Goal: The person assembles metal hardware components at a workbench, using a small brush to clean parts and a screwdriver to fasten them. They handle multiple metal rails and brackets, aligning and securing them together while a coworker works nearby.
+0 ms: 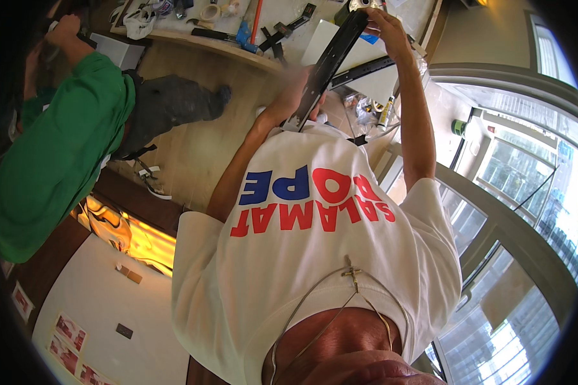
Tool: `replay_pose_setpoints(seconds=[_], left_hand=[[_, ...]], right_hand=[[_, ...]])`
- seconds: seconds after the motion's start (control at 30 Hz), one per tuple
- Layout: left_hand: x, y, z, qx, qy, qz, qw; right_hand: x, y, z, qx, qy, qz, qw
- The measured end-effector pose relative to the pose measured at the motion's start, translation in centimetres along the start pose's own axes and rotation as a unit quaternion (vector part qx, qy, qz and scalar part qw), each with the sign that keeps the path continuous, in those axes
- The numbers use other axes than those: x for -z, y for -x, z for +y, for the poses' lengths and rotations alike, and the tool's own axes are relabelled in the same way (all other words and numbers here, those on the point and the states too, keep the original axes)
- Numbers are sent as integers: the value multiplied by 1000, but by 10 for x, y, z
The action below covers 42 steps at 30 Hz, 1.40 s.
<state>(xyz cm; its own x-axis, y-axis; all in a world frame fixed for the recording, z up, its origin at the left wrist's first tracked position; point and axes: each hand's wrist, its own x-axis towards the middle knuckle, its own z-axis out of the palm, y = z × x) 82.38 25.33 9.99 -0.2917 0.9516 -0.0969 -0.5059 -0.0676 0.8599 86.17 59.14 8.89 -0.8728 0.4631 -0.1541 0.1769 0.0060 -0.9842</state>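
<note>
I hold a long black drawer slide (332,61) tilted in front of my chest. My left hand (293,96) is closed round its lower end, close to my white shirt; it is partly blurred and some fingers are behind the rail. At the upper end, my right hand (386,31) grips the rail with its fingers over the edge. A second black drawer slide (366,69) lies on a white board (321,46) on the workbench, just behind the held one.
On the workbench (263,63) lie a tool with a blue head (245,35), black bar-shaped tools (277,35), a tape roll (210,13) and a plastic bag (140,24). A tube (385,112) is near my right arm. A person in green (64,147) works at the left; glazed doors (494,256) are at the right.
</note>
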Motion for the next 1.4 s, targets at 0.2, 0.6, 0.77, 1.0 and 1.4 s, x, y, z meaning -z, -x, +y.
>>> replay_pose_setpoints(seconds=[0.2, 0.6, 0.77, 1.0, 1.4], left_hand=[[3, 3, 8, 33, 6, 13, 999], [35, -5, 1, 46, -46, 4, 998], [47, -14, 12, 47, -113, -24, 992], [73, -26, -17, 63, -136, -24, 988], [75, -105, -74, 128, -119, -21, 984]], right_hand=[[-32, 19, -17, 30, 53, -21, 998], [-44, 25, -21, 33, 67, -38, 997], [-32, 32, -3, -15, -121, 58, 991], [-6, 88, 130, -127, -138, 299, 936], [-32, 66, 207, -245, 172, 518, 801]])
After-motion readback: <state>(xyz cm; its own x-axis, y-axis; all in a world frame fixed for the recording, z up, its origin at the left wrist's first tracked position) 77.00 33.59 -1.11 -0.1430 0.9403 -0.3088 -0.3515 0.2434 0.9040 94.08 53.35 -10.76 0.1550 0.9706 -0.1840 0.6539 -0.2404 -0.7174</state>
